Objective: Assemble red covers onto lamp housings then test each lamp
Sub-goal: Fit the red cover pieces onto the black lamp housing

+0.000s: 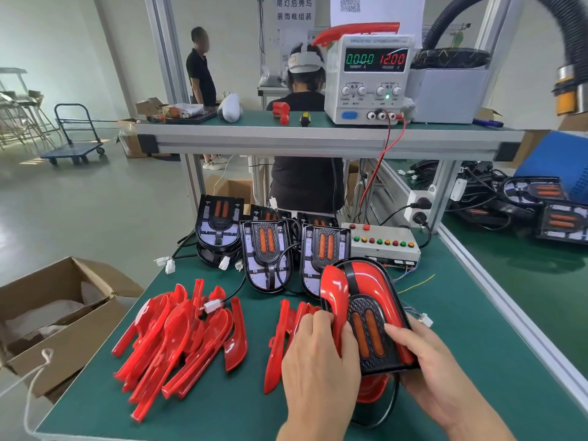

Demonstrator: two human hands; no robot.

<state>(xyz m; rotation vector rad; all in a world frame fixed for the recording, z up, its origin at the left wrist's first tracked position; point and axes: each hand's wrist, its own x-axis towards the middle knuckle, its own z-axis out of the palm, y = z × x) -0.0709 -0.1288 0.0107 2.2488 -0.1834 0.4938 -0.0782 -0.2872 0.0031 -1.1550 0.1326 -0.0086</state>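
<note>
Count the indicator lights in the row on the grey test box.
9, in one row on the grey test box behind the held lamp housing; two red buttons sit separately above the row.

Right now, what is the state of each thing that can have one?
Lamp housing: held up, right cover fitted.
Left cover: not seated.
Left hand: grips left cover.
Right hand: grips housing.
Power supply: on, 12.00 V, 0.000 A.
Cardboard box: open.
Bare housings: uncovered.

Both forearms are uncovered to the frame edge, and the left hand (319, 361) and right hand (424, 364) are ungloved, without rings.
</note>
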